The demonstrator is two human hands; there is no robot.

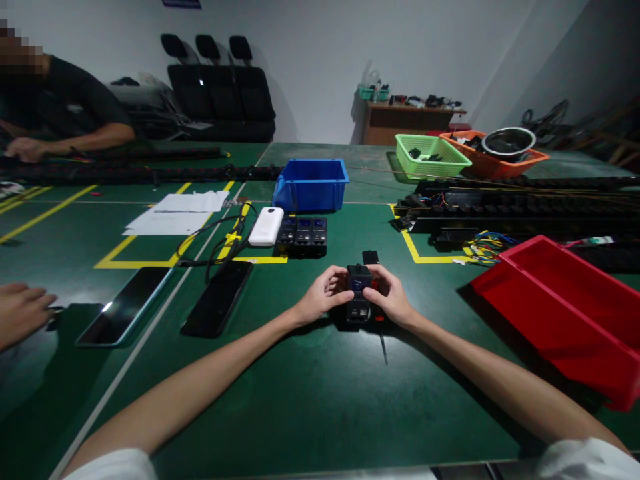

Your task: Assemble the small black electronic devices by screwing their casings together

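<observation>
A small black box-shaped device (358,307) with a little screen and ports on its front stands on the green table in front of me. My left hand (324,295) is closed around its left side, the thumb on the front beside the screen. On the other side my right hand (394,299) grips it, thumb at the screen's right edge. A tool with red parts (379,318) and a thin dark shaft lies beside the device, partly hidden by my right hand. Just behind is a small black flat piece (371,257).
Similar black devices (303,248) stand in a row near a white power bank (267,227) and a blue bin (313,200). Two phones (217,298) lie left, a red bin (550,313) right. Another person's hand (23,313) reaches in at left; a co-worker (75,107) sits behind.
</observation>
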